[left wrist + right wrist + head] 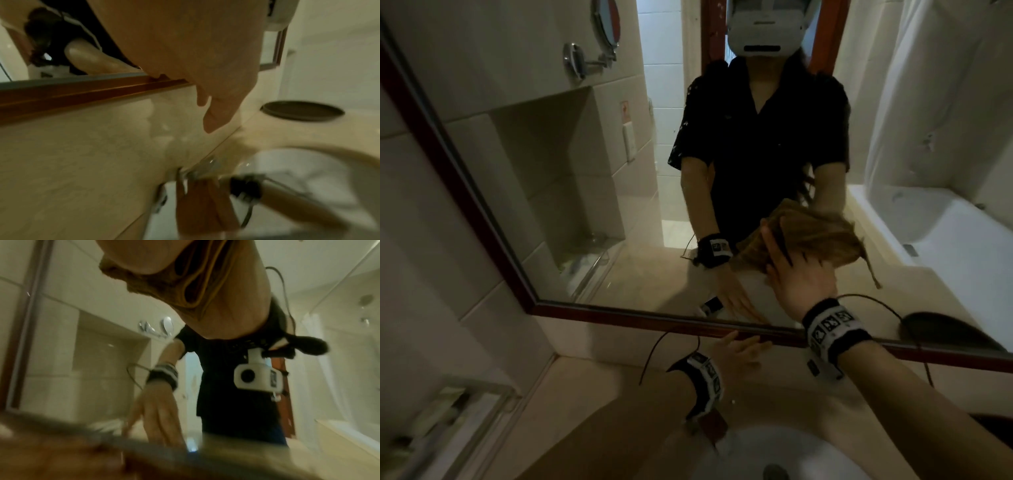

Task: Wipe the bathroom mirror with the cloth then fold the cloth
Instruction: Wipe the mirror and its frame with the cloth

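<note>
Left: left hand point(739, 353) flat against lower frame edge of mirror point(571, 178), fingers point(751, 342) extended and relaxed, grasping nothing. Below: white sink point(767, 452) set in desk point(599, 404). Centre right: right hand point(796, 274) pressed on brown cloth point(815, 236), fingers spread across cloth, cloth bunched against glass near lower edge. Far right: dark round dish point(302, 112) at back right corner of desk.

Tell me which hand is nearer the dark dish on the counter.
Right. The right hand presses the cloth on the mirror near the dish; the left hand rests on the frame, farther left.
</note>
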The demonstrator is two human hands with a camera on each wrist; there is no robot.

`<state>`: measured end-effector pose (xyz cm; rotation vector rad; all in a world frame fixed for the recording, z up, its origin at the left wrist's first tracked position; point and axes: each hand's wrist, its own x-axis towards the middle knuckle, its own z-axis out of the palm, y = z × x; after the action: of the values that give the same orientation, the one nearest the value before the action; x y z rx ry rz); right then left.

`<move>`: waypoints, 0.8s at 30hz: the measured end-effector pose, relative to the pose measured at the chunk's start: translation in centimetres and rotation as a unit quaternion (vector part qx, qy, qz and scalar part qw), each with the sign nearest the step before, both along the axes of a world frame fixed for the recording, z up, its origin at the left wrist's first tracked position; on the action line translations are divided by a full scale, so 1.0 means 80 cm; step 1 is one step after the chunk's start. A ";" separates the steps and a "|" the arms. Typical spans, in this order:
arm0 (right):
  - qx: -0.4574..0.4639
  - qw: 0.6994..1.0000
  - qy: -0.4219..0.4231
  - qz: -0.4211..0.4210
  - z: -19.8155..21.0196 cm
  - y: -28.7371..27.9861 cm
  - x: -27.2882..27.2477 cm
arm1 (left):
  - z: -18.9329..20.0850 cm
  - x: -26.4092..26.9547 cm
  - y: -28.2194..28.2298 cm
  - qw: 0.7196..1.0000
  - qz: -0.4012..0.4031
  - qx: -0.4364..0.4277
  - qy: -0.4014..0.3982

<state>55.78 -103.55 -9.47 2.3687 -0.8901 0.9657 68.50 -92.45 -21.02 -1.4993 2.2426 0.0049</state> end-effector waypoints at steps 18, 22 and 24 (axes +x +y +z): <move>-0.066 0.996 -0.051 0.003 0.075 0.027 0.108 | -0.017 0.065 0.020 0.999 0.008 0.011 -0.030; -0.022 0.997 0.031 0.064 -0.035 0.027 0.102 | -0.013 0.063 0.023 0.999 0.039 -0.001 -0.018; 0.069 0.986 0.114 0.098 -0.087 0.028 0.092 | -0.004 0.062 0.024 0.997 0.038 0.051 -0.032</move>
<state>63.16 -101.33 -16.45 2.6595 -0.6659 0.7017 73.44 -90.57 -21.38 -1.5090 2.1007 0.0909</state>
